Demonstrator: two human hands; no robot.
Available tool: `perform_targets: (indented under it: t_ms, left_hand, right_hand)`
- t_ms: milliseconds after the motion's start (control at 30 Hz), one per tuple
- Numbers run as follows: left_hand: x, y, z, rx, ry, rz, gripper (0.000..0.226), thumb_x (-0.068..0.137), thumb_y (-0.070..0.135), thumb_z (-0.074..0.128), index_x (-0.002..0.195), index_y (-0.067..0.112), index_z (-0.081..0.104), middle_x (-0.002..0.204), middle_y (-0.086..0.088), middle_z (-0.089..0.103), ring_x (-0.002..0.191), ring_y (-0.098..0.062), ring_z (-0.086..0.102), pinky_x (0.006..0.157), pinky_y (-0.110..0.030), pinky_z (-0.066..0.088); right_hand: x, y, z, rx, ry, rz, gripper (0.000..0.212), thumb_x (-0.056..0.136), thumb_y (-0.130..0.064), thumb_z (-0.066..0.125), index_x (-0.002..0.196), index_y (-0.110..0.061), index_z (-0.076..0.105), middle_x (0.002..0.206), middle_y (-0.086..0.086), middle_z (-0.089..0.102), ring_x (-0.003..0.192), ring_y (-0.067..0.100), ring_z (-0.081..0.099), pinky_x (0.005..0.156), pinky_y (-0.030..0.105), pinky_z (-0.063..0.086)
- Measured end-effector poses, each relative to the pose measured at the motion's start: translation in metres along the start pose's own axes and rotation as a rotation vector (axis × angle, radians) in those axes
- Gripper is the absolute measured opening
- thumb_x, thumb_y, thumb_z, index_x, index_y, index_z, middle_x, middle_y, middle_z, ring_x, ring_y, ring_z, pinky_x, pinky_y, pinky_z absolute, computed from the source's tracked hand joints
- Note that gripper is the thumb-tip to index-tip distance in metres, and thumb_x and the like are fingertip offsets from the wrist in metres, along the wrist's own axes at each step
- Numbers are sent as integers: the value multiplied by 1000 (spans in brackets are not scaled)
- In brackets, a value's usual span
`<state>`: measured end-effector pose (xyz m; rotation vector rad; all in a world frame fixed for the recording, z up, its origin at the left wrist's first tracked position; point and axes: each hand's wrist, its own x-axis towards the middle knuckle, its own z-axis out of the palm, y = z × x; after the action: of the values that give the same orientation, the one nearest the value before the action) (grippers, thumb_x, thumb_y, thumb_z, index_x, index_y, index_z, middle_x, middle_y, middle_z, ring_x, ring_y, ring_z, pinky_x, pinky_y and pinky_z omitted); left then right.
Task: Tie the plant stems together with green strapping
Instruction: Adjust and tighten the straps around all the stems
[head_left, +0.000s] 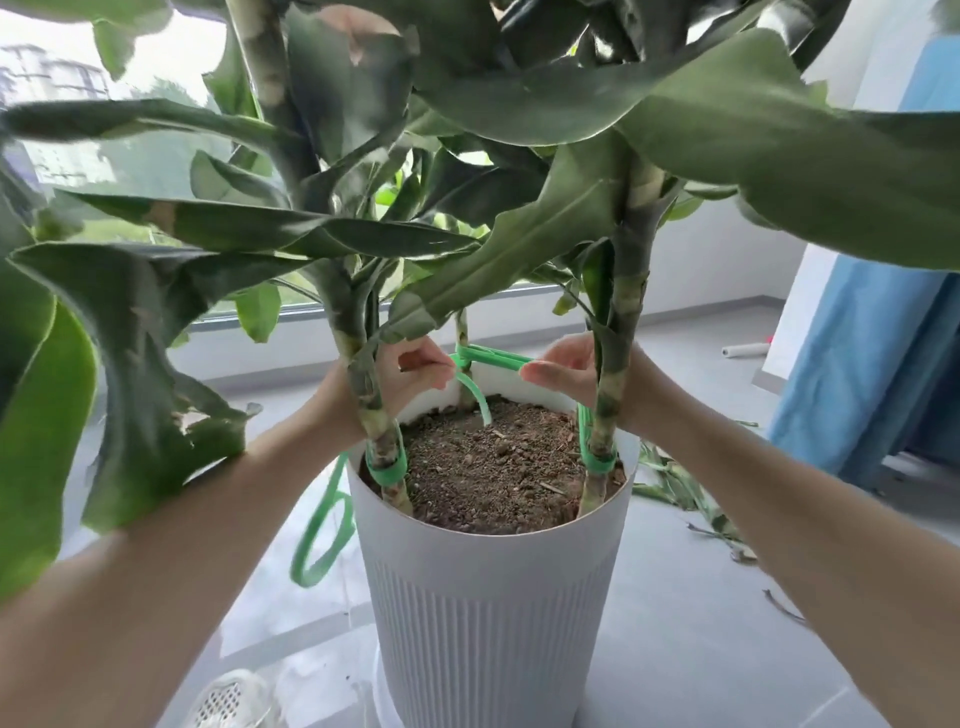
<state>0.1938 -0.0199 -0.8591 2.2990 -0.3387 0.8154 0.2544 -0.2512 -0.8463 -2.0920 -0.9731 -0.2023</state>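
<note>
A white ribbed pot (488, 597) holds soil and three plant stems: a left stem (382, 441), a right stem (605, 415) and a thin back stem (461, 332). Green strapping (493, 358) loops round the back stem and stretches between my hands. More strapping wraps the left stem's base (387, 470) and the right stem's base (597, 462). My left hand (415, 371) pinches the strap just left of the back stem. My right hand (563, 369) pinches its right end. A loose tail (475, 397) curls down toward the soil.
A slack loop of green strap (322, 535) hangs outside the pot's left side. Big drooping leaves (156, 364) crowd above and to the left. Cut leaf scraps (691, 493) lie on the grey floor at right, near a blue curtain (872, 364). A white shoe (228, 699) is below.
</note>
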Motion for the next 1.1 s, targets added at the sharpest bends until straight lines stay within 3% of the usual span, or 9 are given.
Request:
perform_targets:
  t_ms: [100,267,333,400,467,633,767,900,1100]
  left_hand:
    - [4,13,5,-78,-10,-19,7,79,-1,70,77,1,63,66,4,63,58,6,61,59,-8,49]
    - [5,21,9,-159,-36,-96,8,82,3,67,82,-4,63,67,1,64,52,7,59,51,-5,43]
    - [2,14,4,-127,-11,-70,2,82,9,67,81,11,67,68,8,65,59,3,61,54,-9,45]
    - [-6,5,-4,-72,35,-76,16,82,21,68,78,36,65,70,14,67,67,-5,63,60,-20,49]
    - [-19,4,-12,9,82,-116,22,82,22,68,76,42,62,73,19,65,70,-5,61,65,-24,50]
    - [-53,20,-21,-6,220,-230,20,79,10,72,78,30,69,80,19,65,73,7,61,63,-3,43]
    - [-73,27,-25,119,238,-236,19,81,1,66,85,18,74,81,14,66,73,-15,61,60,-12,43]
    - [-91,31,-26,203,260,-218,12,80,1,69,81,13,72,76,1,67,66,-3,56,57,-9,41]
    - [-106,52,-20,140,361,-184,5,74,-9,70,72,-6,67,69,-20,61,62,5,54,63,1,36]
  right_hand:
    - [10,1,11,57,-72,-26,27,77,-44,70,73,-17,72,61,-5,63,52,0,51,51,14,41]
    - [16,5,21,15,-22,-69,11,87,-17,66,83,-9,73,72,1,68,58,11,56,58,25,49]
    - [12,7,17,22,32,-72,9,88,-12,65,83,-11,72,72,2,67,61,9,55,62,23,49]
    - [5,12,10,-71,87,-91,7,87,-15,66,85,-19,70,71,-11,65,63,2,57,64,17,48]
    - [-9,13,0,-138,128,-93,7,86,-16,67,88,-22,71,75,-18,63,70,-2,60,70,14,46]
    - [-50,5,-4,-58,251,-90,17,82,1,69,86,-14,76,87,-4,65,87,4,57,74,7,45]
    - [-65,6,-6,-114,292,-74,10,82,-1,68,81,-9,75,78,1,59,81,17,56,75,25,45]
    - [-83,5,-6,-134,346,-55,6,77,-15,76,83,-17,76,74,-2,59,75,19,57,73,31,46]
    - [-101,-1,-1,-122,446,-16,9,73,-9,79,75,-16,74,74,-2,58,72,14,57,66,15,41]
